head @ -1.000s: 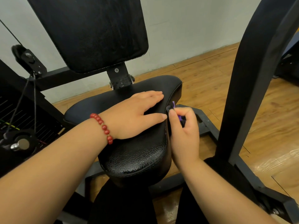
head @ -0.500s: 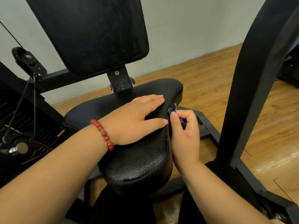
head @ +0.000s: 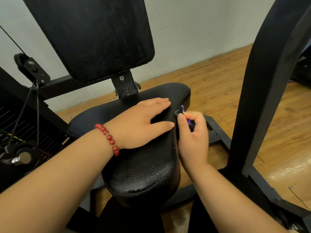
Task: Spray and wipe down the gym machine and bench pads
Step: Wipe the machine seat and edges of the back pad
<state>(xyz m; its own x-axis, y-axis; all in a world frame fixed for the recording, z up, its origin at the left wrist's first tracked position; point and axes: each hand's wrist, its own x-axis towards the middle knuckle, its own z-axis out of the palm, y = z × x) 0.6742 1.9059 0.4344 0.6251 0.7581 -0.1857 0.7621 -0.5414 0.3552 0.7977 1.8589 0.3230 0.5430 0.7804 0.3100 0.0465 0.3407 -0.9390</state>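
My left hand [head: 144, 121] lies flat on the seat [head: 143, 174], palm down. Its fingers are straight and together and point toward the far right corner, and the thumb is spread out toward the right edge. It grips nothing. A red bead bracelet [head: 107, 138] sits on that wrist.

My right hand [head: 193, 138] is just beside the seat's right edge, with fingers curled round a small cloth [head: 180, 111]. The cloth is dark with a bit of purple showing, and most of it is hidden in my fist. Its bunched tip sticks out past my thumb and touches the rim of the seat, close to my left thumb tip.

The seat is black and grained, and its near end shines. Behind it a metal bracket [head: 127, 86] carries the back pad [head: 94, 36], which stands upright and leans a little to the left in my view.

To the left are a pulley [head: 28, 64] with a cable running down from it, and the weight stack [head: 10, 132] low at the edge. On my right a thick black upright [head: 262, 81] rises from the wooden floor [head: 218, 81]. A pale wall [head: 193, 22] stands behind the machine.
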